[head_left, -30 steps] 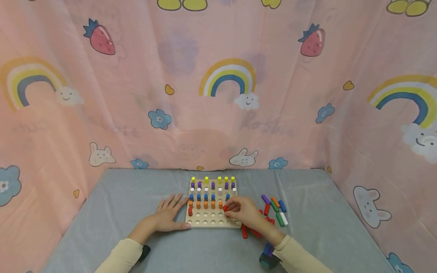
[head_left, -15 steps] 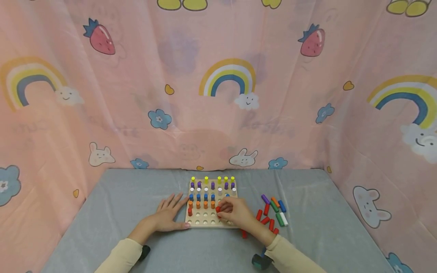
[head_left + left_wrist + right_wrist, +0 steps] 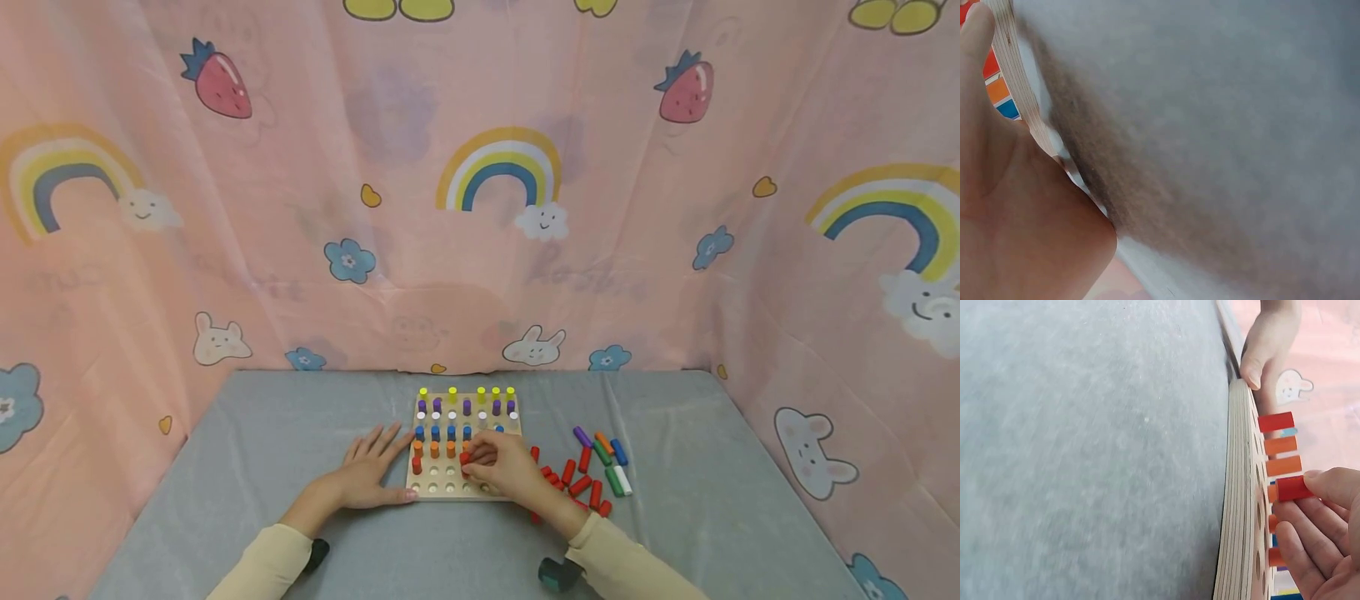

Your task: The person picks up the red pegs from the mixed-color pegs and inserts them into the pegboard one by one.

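Red peg (image 3: 1291, 488) upright over pegboard (image 3: 1236, 506), long axis roughly square to it, right hand (image 3: 512, 467) pinching, left hand (image 3: 366, 478) alongside, fingers spread

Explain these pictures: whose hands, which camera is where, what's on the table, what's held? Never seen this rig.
No machine here: a person works bare-handed. The wide picture comes from a head-worn camera looking forward and down; the two close ones come from cameras on each wrist. On the grey table lies a wooden board with rows of coloured standing pegs; loose pegs, mostly red, lie to its right. The left hand touches the board's left edge. The right hand pinches a red peg at the board.
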{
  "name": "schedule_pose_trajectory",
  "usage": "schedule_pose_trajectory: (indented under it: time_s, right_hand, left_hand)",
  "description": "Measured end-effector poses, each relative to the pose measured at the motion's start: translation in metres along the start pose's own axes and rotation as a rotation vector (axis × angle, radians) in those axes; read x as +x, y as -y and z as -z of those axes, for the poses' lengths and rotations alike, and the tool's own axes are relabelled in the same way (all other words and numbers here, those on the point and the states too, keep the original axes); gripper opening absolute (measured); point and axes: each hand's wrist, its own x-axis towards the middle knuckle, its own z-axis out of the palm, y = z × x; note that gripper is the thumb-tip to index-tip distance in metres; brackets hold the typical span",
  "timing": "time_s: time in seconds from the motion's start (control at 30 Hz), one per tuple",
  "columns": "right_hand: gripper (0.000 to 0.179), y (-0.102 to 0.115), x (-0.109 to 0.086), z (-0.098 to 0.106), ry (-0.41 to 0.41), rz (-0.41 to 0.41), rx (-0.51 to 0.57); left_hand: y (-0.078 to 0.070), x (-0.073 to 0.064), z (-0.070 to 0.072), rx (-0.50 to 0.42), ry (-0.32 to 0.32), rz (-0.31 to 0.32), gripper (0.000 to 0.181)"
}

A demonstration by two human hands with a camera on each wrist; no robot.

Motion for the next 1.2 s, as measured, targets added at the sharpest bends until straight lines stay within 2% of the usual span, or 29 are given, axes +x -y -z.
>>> schedule_pose_trajectory:
  time_s: [0.23, 0.47, 0.67, 0.83, 1.0, 1.2]
  right_hand:
    - [0.015, 0.0, 0.005, -0.009, 0.007, -0.01, 0.01]
    - [0.017, 0.005, 0.009, -0.017, 0.003, -0.02, 0.004]
    - [0.014, 0.006, 0.012, -0.024, -0.008, 0.019, -0.004]
    - [0.014, 0.009, 0.013, -0.03, 0.004, 0.015, 0.028]
    - [0.015, 0.009, 0.014, -0.035, 0.014, 0.007, 0.036]
    - [0.015, 0.007, 0.016, -0.039, 0.01, 0.023, 0.022]
  left_hand:
    - [0.001, 0.002, -0.003, 0.017, 0.0, 0.022, 0.105]
    - [-0.008, -0.001, 0.006, 0.054, 0.024, 0.038, 0.1]
    - [0.001, 0.003, -0.001, 0.028, 0.019, 0.031, 0.104]
    - [0.004, 0.004, -0.004, 0.02, 0.005, 0.016, 0.106]
    - [-0.001, -0.001, 0.002, -0.015, 0.003, -0.006, 0.103]
    - [-0.008, -0.003, 0.006, 0.014, 0.019, 0.009, 0.101]
